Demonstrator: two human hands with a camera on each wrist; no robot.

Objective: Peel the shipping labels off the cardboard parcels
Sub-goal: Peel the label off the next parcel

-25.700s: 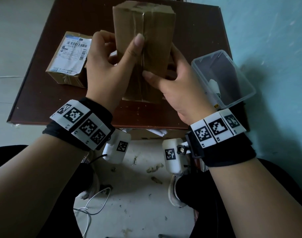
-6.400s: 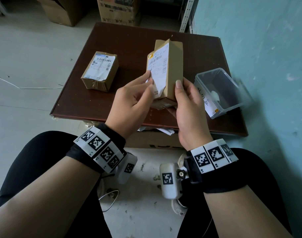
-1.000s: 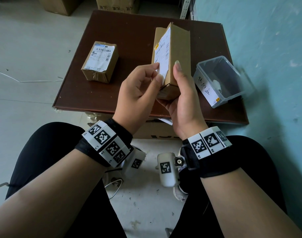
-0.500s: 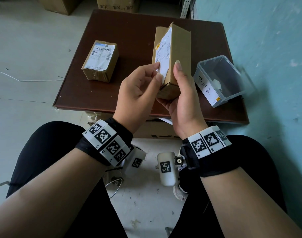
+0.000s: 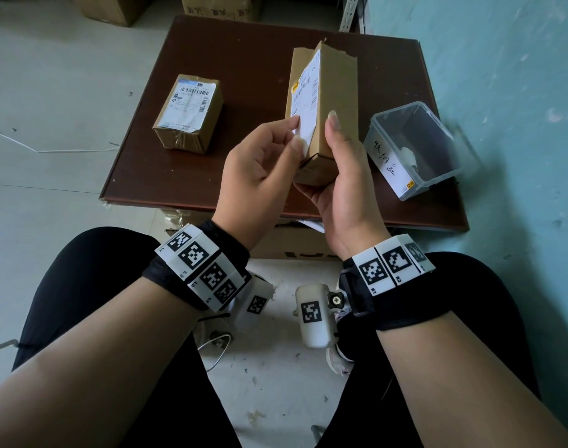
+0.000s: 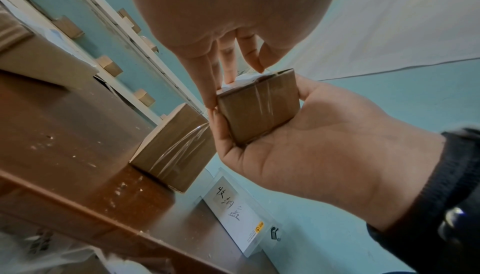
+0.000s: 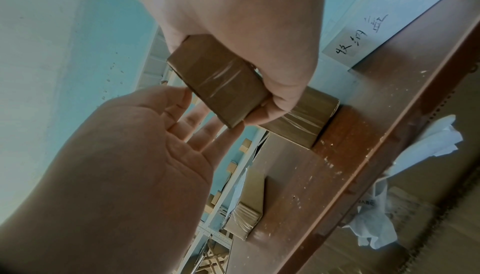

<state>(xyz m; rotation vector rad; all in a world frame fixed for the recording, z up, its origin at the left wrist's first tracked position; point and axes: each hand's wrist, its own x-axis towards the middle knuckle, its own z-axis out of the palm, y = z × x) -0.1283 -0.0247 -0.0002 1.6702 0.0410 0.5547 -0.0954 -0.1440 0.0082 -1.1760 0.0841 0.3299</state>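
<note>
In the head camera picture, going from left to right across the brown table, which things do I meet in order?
Small parcel lying flat with its label up → left hand pinching the label's lower corner → tall parcel held upright in the right hand → clear plastic bin at the table's right edge.

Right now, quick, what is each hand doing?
Left hand: pinching the shipping label corner.
Right hand: gripping the held parcel.

Both hands raised together, left hand (image 5: 260, 163) pinching, right hand (image 5: 344, 182) cupped upward.
</note>
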